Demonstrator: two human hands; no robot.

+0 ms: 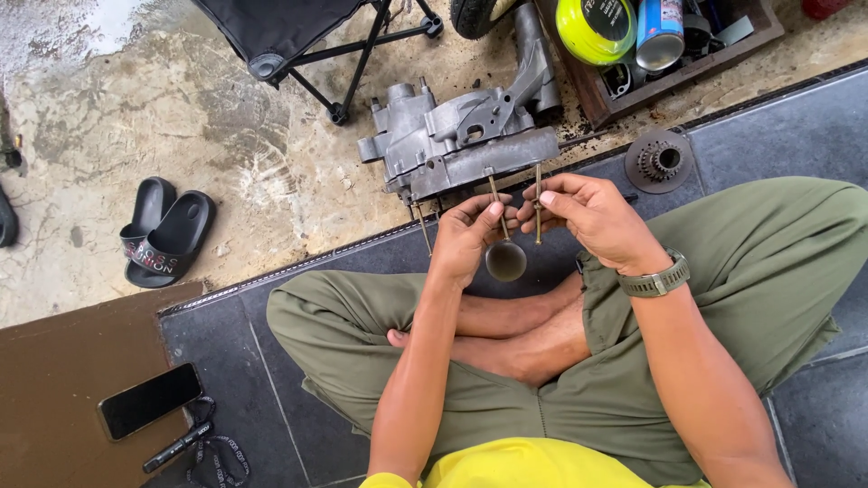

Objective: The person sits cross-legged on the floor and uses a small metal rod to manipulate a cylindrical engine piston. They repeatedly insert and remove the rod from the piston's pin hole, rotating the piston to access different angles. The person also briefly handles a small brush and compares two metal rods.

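I sit cross-legged on dark floor tiles. My left hand (467, 237) pinches the thin stem of an engine valve (504, 258), whose round dark head hangs below my fingers. My right hand (592, 214) grips a second thin metal stem (538, 206) held upright, its lower end hidden behind my fingers. Both hands are close together, just in front of a grey metal engine casing (461, 136) lying on the concrete floor. A watch is on my right wrist.
A small gear sprocket (658, 161) lies right of the casing. A wooden box (674, 63) with spray cans and a yellow tub stands at top right. A folding stool (298, 36), black sandals (165, 230), a phone (149, 400) on brown board and a black lanyard (194, 443) lie left.
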